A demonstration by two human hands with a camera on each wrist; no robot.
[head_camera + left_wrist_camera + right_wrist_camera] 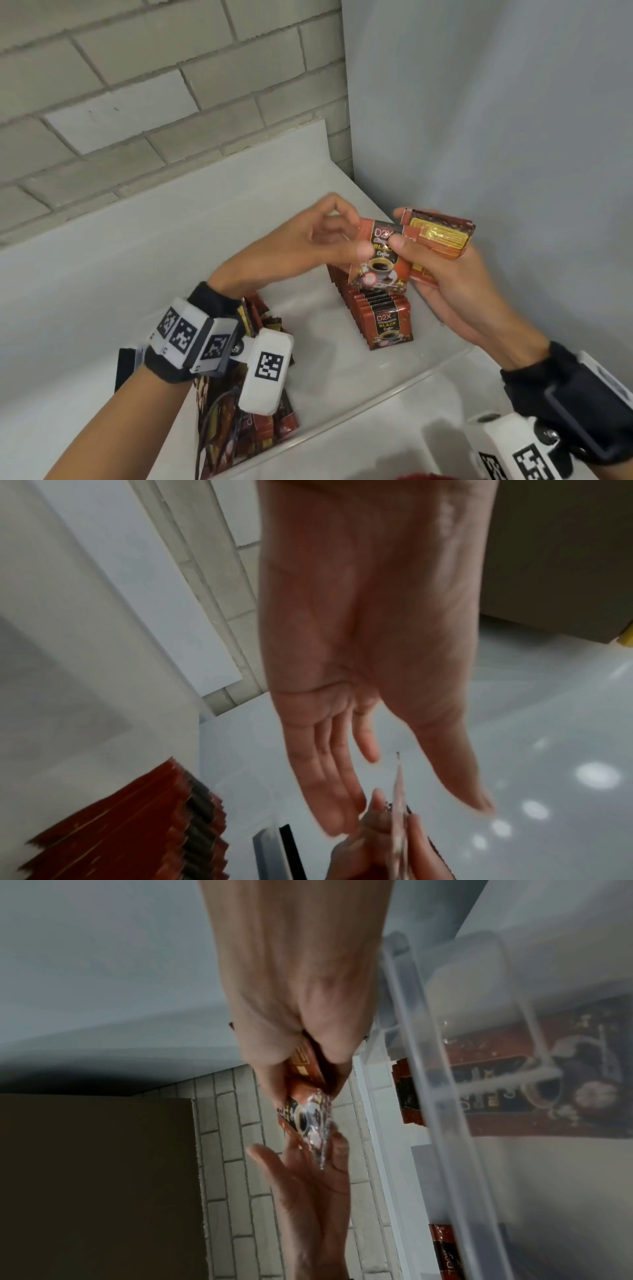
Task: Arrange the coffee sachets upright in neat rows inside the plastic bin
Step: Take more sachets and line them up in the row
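My right hand [411, 240] grips a small stack of red coffee sachets [438, 236], its thumb pressing on the front sachet [380, 260], which is fanned out to the left. In the right wrist view that sachet [308, 1115] sticks out past the right hand [308, 1056]. My left hand [352, 240] is at the front sachet's left edge, fingers relaxed on either side of it; the left wrist view shows that hand [407, 818] open, thumb clear of the sachet. Both hands hover over a row of upright sachets [383, 311] in the clear plastic bin [376, 397].
A loose pile of sachets [260, 425] lies at the bin's left end under my left wrist. A brick wall stands behind and a plain wall [496, 120] to the right. A brown cardboard box [95, 1177] shows in the wrist views.
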